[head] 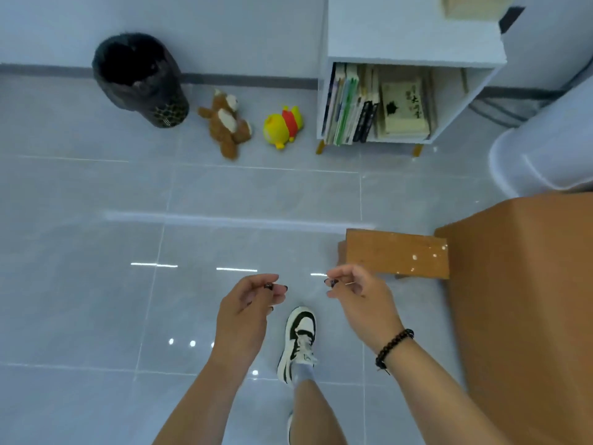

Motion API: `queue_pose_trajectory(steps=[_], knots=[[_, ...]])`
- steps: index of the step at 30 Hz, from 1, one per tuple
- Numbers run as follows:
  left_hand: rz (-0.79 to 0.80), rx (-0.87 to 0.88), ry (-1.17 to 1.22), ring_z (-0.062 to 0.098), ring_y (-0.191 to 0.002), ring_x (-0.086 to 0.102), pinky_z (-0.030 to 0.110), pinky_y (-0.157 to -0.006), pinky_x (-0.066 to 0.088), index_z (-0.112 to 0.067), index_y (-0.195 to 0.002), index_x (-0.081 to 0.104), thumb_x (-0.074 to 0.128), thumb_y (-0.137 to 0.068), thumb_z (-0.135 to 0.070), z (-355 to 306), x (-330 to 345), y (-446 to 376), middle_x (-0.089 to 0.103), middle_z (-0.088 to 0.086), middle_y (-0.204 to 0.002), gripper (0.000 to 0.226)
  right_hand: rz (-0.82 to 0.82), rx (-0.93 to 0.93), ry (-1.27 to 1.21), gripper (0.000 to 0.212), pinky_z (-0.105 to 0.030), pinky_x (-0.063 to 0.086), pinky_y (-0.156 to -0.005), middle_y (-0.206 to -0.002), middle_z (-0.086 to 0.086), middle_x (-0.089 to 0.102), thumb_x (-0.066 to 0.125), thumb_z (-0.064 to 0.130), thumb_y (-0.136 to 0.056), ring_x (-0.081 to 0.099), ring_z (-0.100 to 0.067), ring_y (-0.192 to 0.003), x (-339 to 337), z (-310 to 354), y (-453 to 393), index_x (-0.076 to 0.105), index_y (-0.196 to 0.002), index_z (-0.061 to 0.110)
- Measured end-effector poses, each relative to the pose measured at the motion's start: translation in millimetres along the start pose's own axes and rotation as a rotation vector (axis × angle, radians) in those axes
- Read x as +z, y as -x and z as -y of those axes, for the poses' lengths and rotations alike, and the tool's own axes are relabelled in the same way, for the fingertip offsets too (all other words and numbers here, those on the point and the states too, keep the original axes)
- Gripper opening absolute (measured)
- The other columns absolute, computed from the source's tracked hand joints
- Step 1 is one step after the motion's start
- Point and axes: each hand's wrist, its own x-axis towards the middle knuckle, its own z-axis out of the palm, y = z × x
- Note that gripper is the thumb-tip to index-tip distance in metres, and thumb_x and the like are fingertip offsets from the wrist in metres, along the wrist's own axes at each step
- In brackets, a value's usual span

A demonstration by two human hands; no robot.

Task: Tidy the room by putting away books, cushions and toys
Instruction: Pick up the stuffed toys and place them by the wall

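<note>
A brown and white plush bear (pixel 226 123) lies on the grey tiled floor near the far wall. Right beside it lies a yellow and red plush toy (pixel 283 126). To their right stands a white shelf unit (pixel 414 53) whose lower cubby holds several upright books (pixel 349 104) and a stack lying flat. My left hand (pixel 248 303) and my right hand (pixel 354 292) hang in front of me over the floor, far from the toys, fingers loosely curled and holding nothing. A dark bead bracelet sits on my right wrist.
A black bin (pixel 138 78) with a dark liner stands left of the bear. A brown wooden piece of furniture (pixel 519 300) with a low ledge fills the right side. A white plastic tub (pixel 545 155) sits beyond it. My shoe (pixel 298 342) is below my hands.
</note>
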Motion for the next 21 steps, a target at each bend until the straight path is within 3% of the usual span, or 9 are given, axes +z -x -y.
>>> queue_pose_trajectory(steps=[3, 7, 10, 12, 16, 21], knots=[[-0.027, -0.035, 0.046, 0.015, -0.084, 0.071, 0.027, -0.078, 0.049, -0.012, -0.098, 0.07, 0.052, -0.091, 0.003, -26.8, -2.6, -47.1, 0.075, 0.003, -0.085, 0.025, 0.056, 0.015, 0.072, 0.025, -0.012, 0.046, -0.067, -0.091, 0.004, 0.069, 0.055, 0.002, -0.091, 0.068, -0.017, -0.088, 20.3, 27.5, -55.1, 0.064, -0.084, 0.025], [-0.075, -0.034, 0.078, 0.013, -0.082, 0.071, 0.025, -0.076, 0.049, -0.011, -0.099, 0.07, 0.052, -0.091, 0.002, -71.1, -7.1, -107.8, 0.075, 0.002, -0.085, 0.024, 0.127, -0.043, 0.202, 0.024, -0.026, 0.053, -0.073, -0.094, 0.006, 0.067, 0.058, 0.009, -0.09, 0.065, -0.016, -0.087, 40.2, 77.1, -123.5, 0.063, -0.084, 0.032], [-0.064, -0.032, 0.114, 0.014, -0.08, 0.068, 0.025, -0.077, 0.049, -0.008, -0.101, 0.069, 0.048, -0.093, 0.004, -104.0, -10.5, -146.8, 0.074, 0.004, -0.085, 0.024, 0.125, -0.076, 0.238, 0.02, -0.014, 0.046, -0.061, -0.095, 0.008, 0.067, 0.059, 0.01, -0.09, 0.062, -0.009, -0.082, 48.5, 118.8, -161.9, 0.064, -0.086, 0.029], [-0.045, -0.048, 0.124, 0.016, -0.082, 0.067, 0.027, -0.08, 0.049, -0.007, -0.103, 0.068, 0.047, -0.093, 0.004, -127.1, -12.6, -178.7, 0.073, 0.006, -0.088, 0.025, 0.129, -0.09, 0.245, 0.017, -0.007, 0.043, -0.062, -0.095, 0.007, 0.066, 0.059, 0.009, -0.09, 0.061, -0.007, -0.082, 54.7, 142.9, -189.5, 0.065, -0.089, 0.025], [-0.052, -0.053, 0.167, 0.017, -0.085, 0.068, 0.026, -0.08, 0.05, -0.007, -0.104, 0.068, 0.047, -0.093, 0.003, -172.9, -17.1, -235.0, 0.074, 0.009, -0.094, 0.026, 0.161, -0.106, 0.342, 0.012, -0.006, 0.042, -0.059, -0.094, 0.013, 0.06, 0.058, 0.013, -0.092, 0.056, -0.002, -0.075, 69.4, 182.4, -234.3, 0.065, -0.096, 0.021], [0.03, -0.089, 0.163, 0.018, -0.084, 0.067, 0.028, -0.081, 0.049, -0.007, -0.103, 0.067, 0.046, -0.094, 0.002, -235.3, -23.1, -315.6, 0.073, 0.009, -0.093, 0.025, 0.246, -0.115, 0.582, 0.015, -0.006, 0.042, -0.07, -0.097, 0.015, 0.054, 0.053, 0.015, -0.094, 0.057, -0.008, -0.085, 96.7, 225.0, -300.2, 0.061, -0.105, 0.021]])
